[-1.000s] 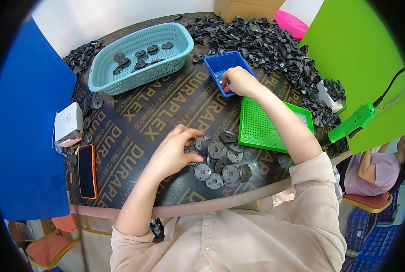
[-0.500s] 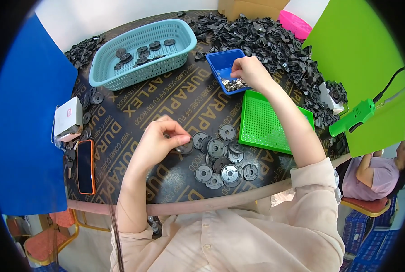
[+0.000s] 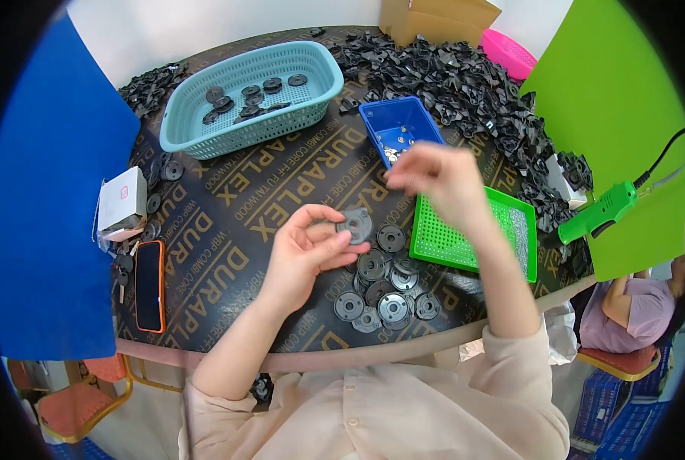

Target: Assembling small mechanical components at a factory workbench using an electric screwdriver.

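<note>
My left hand (image 3: pixel 306 249) holds a dark round plastic disc (image 3: pixel 358 227) with a hole at its centre, gripped between thumb and fingers above the table. Just below it lies a loose pile of similar black discs (image 3: pixel 372 266), some overlapping. My right hand (image 3: pixel 440 178) is smeared by motion between the blue bin (image 3: pixel 405 110) and the green tray; whether anything is in its fingers does not show. Small shiny metal pieces (image 3: pixel 392 153) lie in the blue bin, partly hidden by that hand. The perforated green tray (image 3: pixel 442 234) sits under my right forearm.
A light-blue basket (image 3: pixel 250 126) with several discs stands at the back left. Black plastic parts (image 3: pixel 450 80) are heaped along the far right. A green hand tool (image 3: pixel 603 212) hangs at the right. A phone (image 3: pixel 150 287) and white box (image 3: pixel 122 201) lie left. A person (image 3: pixel 626 314) sits beyond.
My left hand has lifted a disc from the table and moved right, over the pile. My right hand has come out of the blue bin toward me and the left hand.
</note>
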`<control>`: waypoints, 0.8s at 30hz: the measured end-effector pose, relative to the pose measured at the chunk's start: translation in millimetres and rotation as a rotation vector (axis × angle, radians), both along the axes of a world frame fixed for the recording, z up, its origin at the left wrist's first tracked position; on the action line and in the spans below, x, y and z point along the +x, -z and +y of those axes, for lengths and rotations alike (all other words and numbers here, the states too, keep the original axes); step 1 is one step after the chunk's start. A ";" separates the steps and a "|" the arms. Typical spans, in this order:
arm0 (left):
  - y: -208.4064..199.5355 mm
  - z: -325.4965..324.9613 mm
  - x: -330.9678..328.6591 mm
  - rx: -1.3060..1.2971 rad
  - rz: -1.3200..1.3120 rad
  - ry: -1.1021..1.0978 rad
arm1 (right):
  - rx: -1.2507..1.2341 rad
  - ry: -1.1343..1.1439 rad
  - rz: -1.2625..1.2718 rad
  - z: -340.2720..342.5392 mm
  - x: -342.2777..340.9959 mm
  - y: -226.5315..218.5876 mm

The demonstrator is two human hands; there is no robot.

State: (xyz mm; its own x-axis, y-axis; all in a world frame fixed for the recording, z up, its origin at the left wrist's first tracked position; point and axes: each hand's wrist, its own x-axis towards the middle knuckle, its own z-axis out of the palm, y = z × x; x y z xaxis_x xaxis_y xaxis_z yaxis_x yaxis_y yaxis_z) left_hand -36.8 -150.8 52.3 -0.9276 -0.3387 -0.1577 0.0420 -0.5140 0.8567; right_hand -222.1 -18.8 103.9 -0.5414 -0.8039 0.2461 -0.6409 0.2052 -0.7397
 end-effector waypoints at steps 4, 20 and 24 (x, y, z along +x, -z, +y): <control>0.2 12.2 -5.6 0.027 0.002 0.032 | -0.203 -0.118 0.293 16.3 46.0 6.0; 3.4 4.8 -12.7 0.186 -0.165 0.060 | -0.152 -0.097 0.089 17.1 30.0 6.3; 2.5 -4.8 -8.8 0.136 -0.180 -0.040 | -0.095 0.237 0.380 -4.9 -88.3 -35.9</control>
State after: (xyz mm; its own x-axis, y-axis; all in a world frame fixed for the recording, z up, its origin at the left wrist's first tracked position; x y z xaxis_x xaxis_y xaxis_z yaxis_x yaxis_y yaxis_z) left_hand -45.6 -155.6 49.8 -0.8665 -0.3390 -0.3663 -0.0828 -0.6261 0.7754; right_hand -310.4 -23.7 139.8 -0.5649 -0.6330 0.5293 -0.8138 0.3216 -0.4840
